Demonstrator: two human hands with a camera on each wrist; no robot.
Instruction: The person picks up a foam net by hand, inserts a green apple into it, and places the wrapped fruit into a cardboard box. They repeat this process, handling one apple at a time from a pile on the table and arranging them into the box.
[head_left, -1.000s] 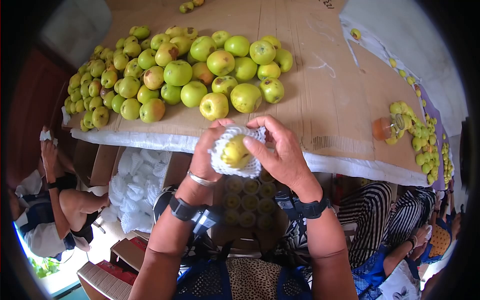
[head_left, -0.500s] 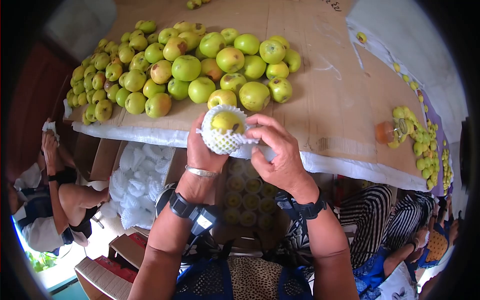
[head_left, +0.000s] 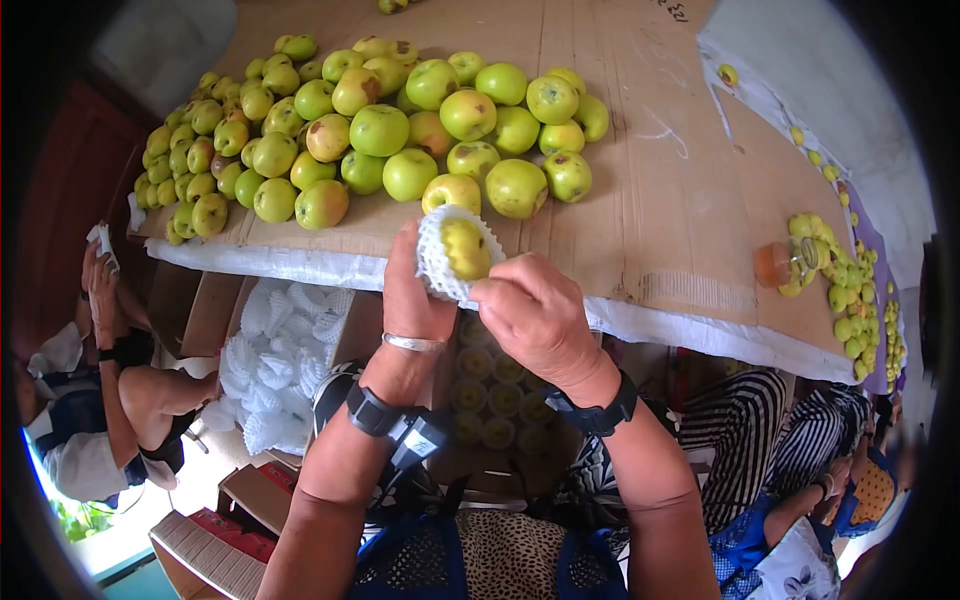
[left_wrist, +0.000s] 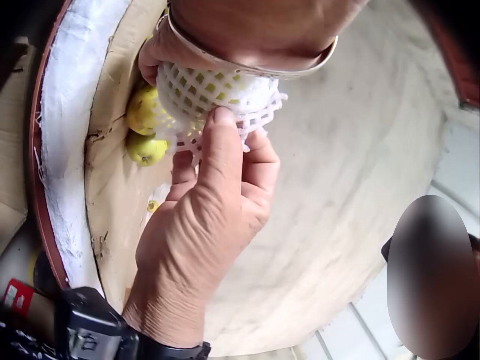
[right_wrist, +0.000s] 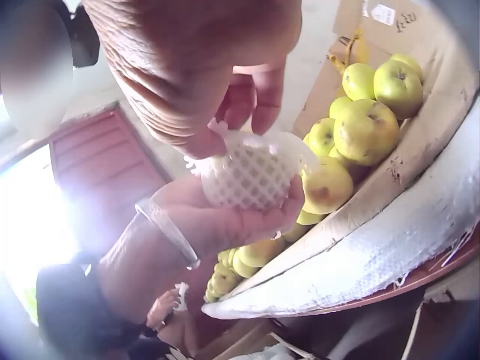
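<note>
In the head view my left hand (head_left: 412,300) holds a yellow-green apple (head_left: 466,250) wrapped in a white foam net (head_left: 432,254), above the table's near edge. My right hand (head_left: 540,315) pinches the net's edge at the right side of the apple. The left wrist view shows the right thumb pressed on the net (left_wrist: 259,116) with fingers beneath it. In the right wrist view the left palm (right_wrist: 217,221) cradles the netted apple (right_wrist: 251,176) from below. A heap of bare apples (head_left: 380,130) lies just beyond the hands.
Below the table edge, a box of foam nets (head_left: 275,350) stands at left, beside a box of netted apples (head_left: 485,395). A jar (head_left: 772,265) and more apples (head_left: 850,300) are on the right. Other people (head_left: 140,400) sit at both sides.
The netted apple has turned in my left hand, its bare face now toward the right. My right hand's fingers, looser half a second ago, have closed in on the net's edge.
</note>
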